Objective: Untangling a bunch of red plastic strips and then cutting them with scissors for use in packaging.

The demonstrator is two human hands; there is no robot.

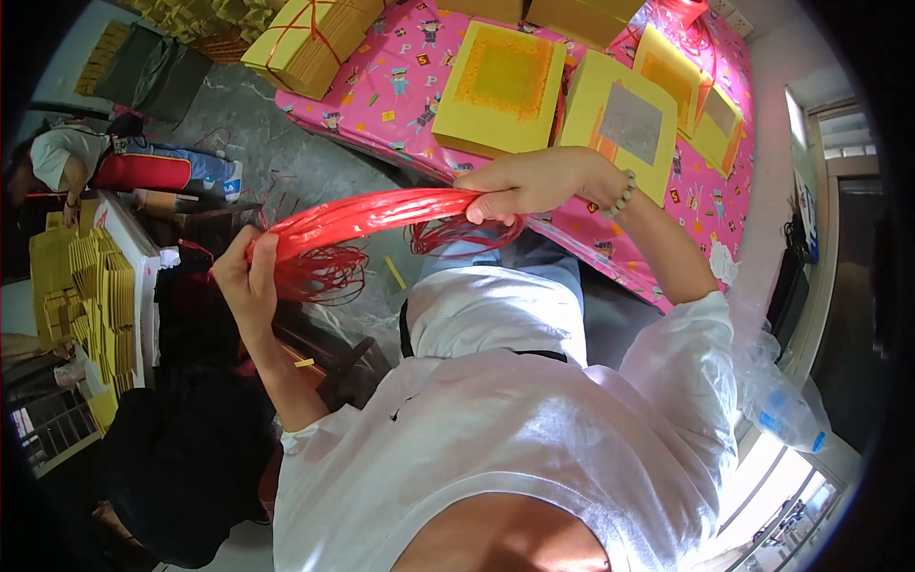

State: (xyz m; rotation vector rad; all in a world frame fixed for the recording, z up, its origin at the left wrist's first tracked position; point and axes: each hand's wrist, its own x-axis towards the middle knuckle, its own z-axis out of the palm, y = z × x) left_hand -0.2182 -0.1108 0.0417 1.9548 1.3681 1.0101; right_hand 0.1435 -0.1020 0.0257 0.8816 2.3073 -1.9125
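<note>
A bundle of shiny red plastic string point(372, 212) stretches between my two hands, bowed slightly upward in front of my body. My left hand point(250, 272) is closed round its left end, with loose strands hanging beside the fingers. At the other end my right hand point(505, 189) grips the bundle, thumb on top, and more thin strands dangle below it. Beyond my right hand lies a stack of yellow paper point(491, 133) with an orange and gold square. Another yellow stack point(586, 129) with a grey square sits to its right.
The table point(405, 81) wears a pink patterned cover. A yellow stack tied with red string point(305, 48) is at its left corner. At far left a person point(71, 157) bends by a table of folded yellow paper point(100, 286). A dark-clad person point(191, 467) is close on my left.
</note>
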